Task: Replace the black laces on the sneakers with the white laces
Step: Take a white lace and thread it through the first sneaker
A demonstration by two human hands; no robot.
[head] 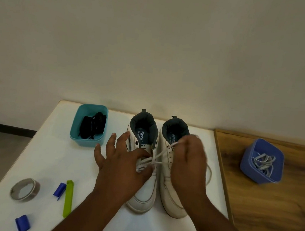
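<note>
Both my forearms reach in from the bottom edge and angle up toward the pair of white sneakers standing side by side on the white tabletop [45, 160], toes toward me, heels toward the wall.

My left hand [122, 161] lies palm down over the left sneaker [141, 193]. Its outer fingers [111, 141] are spread wide and fairly straight, reaching out past the shoe's left side, while the thumb and forefinger close together on the white lace [159, 154] at the bundle of crossings over the tongue.

My right hand [188, 160] hovers over the right sneaker [171, 202], back of the hand toward me, its fingers curled in and pinching the lace's far end up near the collar. The lace runs taut in two strands from that pinch down and left to my left hand.

The black laces [92, 126] lie in a heap in the teal tub [81, 140] to the left of the sneakers. Off to the right, on the wooden surface [269, 212], a blue tub [251, 172] holds another loose white lace [263, 161].

Nearer me on the left sit a roll of tape [25, 189], a green clip [68, 197] and two small blue pieces [59, 190], well apart from the shoes.
</note>
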